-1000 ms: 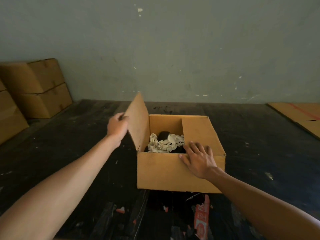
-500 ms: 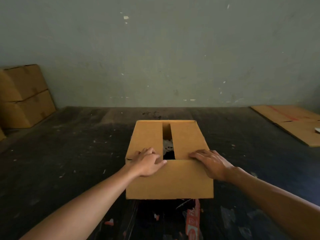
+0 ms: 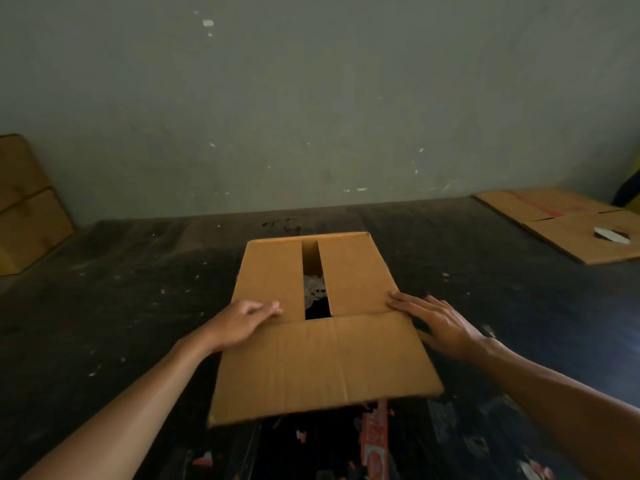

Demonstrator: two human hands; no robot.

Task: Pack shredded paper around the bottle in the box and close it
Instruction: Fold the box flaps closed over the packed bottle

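A brown cardboard box [image 3: 322, 362] stands on the dark table in front of me. Its left flap [image 3: 273, 275] and right flap [image 3: 353, 271] are folded down, leaving a narrow gap in the middle. White shredded paper [image 3: 313, 287] shows through that gap; the bottle is hidden. My left hand [image 3: 242, 323] rests flat on the near corner of the left flap. My right hand [image 3: 436, 322] lies with spread fingers at the box's right edge, fingertips touching the right flap. The near panel of the box faces me.
Two stacked cardboard boxes [image 3: 24, 209] stand at the far left against the wall. A flattened carton [image 3: 561, 223] with a small white object [image 3: 611, 235] on it lies at the far right. Red printed scraps [image 3: 375, 441] lie on the table near me.
A second ago the left flap stood upright in my left hand; it has since been folded down. Both hands have slid outward toward the box's sides, and the view has moved closer.
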